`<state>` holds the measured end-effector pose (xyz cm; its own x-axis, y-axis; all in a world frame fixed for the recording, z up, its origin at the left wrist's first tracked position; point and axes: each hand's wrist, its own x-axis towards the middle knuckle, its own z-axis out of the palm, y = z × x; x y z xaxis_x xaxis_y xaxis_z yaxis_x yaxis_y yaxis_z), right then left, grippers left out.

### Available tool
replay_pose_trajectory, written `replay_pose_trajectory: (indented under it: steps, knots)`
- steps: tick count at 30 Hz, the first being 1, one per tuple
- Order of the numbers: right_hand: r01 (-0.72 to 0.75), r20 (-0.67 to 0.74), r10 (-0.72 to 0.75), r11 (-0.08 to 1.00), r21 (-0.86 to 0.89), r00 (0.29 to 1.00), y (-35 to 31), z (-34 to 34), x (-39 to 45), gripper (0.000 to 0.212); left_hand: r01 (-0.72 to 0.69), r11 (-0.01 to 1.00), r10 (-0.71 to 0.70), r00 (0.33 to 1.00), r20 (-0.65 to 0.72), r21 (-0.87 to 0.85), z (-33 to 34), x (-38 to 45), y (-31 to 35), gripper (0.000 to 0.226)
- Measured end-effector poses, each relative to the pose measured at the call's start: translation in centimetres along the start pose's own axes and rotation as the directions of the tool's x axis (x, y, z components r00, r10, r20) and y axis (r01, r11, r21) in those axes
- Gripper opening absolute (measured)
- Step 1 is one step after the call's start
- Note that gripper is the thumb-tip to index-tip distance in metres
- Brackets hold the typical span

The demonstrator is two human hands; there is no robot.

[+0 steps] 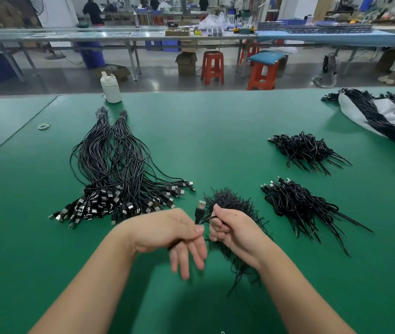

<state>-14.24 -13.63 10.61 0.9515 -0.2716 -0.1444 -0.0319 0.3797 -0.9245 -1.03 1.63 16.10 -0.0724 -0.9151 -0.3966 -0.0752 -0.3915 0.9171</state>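
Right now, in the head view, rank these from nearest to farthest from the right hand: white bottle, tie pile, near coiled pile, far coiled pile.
From the right hand, gripping the cable:
1. Tie pile, just beyond and beneath it.
2. Near coiled pile, to its right.
3. Far coiled pile, farther back on the right.
4. White bottle, far back on the left.

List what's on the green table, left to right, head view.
rubber bands → long USB cable bundles → held USB cable → coiled cable piles → cables on white bag
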Motion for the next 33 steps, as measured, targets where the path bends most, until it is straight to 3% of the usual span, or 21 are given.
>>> replay_pose_trajectory:
  steps: [2, 4, 7, 10, 12, 15, 19, 23, 26, 30, 31, 33]
  knots:
    - [-0.026, 0.003, 0.026, 0.997, 0.07, 1.0, -0.1, -0.3, 0.0, 0.041, 0.153, 0.981, -0.139, 0.983, -0.116, 0.121, 0.6, 0.5, -1.4, 0.048]
    - [-0.051, 0.018, 0.049, 0.993, 0.109, 0.999, 0.2, -0.5, 0.0, 0.039, 0.173, 0.975, -0.129, 0.951, -0.281, 0.139, 1.0, 1.3, -2.7, 0.044]
    - [-0.053, 0.063, 0.044, 0.987, 0.149, 0.997, 1.0, 0.0, -0.1, 0.039, -0.036, 0.996, -0.002, 0.916, -0.401, -0.088, 1.2, 2.0, -3.5, 0.041]
    - [-0.034, 0.09, 0.02, 0.987, 0.159, 0.996, 1.7, 0.9, -0.3, 0.037, -0.022, 0.996, 0.062, 0.885, -0.462, 0.092, 1.3, 2.1, -4.0, 0.054]
    - [-0.022, 0.092, 0.007, 0.986, 0.164, 0.996, 1.7, 1.2, -0.4, 0.036, 0.005, 0.987, 0.069, 0.888, -0.454, 0.16, 1.1, 2.2, -4.3, 0.049]
    - [-0.011, 0.096, -0.004, 0.988, 0.155, 0.995, 1.6, 1.5, -0.6, 0.035, -0.087, 0.993, 0.115, 0.858, -0.501, 0.078, 0.6, 2.3, -4.5, 0.033]
    - [-0.013, 0.11, -0.01, 0.977, 0.212, 0.994, 1.3, 2.2, -0.5, 0.034, -0.316, 0.948, 0.25, 0.804, -0.539, -0.032, 1.3, 3.0, -4.4, 0.043]
    - [-0.015, 0.1, -0.007, 0.976, 0.218, 0.995, 1.1, 2.4, -0.4, 0.036, -0.514, 0.808, 0.26, 0.751, -0.607, -0.29, 1.9, 3.8, -4.4, 0.047]
    - [-0.022, 0.097, 0.001, 0.976, 0.218, 0.995, 1.6, 2.5, -0.3, 0.036, -0.607, 0.696, 0.226, 0.693, -0.685, -0.384, 2.2, 4.1, -3.6, 0.049]
    - [-0.059, 0.119, 0.039, 0.983, 0.175, 0.992, 3.3, 2.8, -0.2, 0.033, -0.743, 0.385, 0.143, 0.634, -0.76, -0.547, 1.0, 3.6, -1.4, 0.046]
    - [-0.073, 0.122, 0.054, 0.985, 0.157, 0.991, 3.8, 2.8, -0.2, 0.033, -0.757, 0.334, 0.157, 0.632, -0.759, -0.562, 0.4, 2.7, -0.9, 0.045]
    - [-0.102, 0.118, 0.085, 0.984, 0.148, 0.989, 4.6, 2.6, -0.5, 0.034, -0.722, 0.351, 0.254, 0.686, -0.682, -0.596, -0.6, 0.5, -0.2, 0.044]
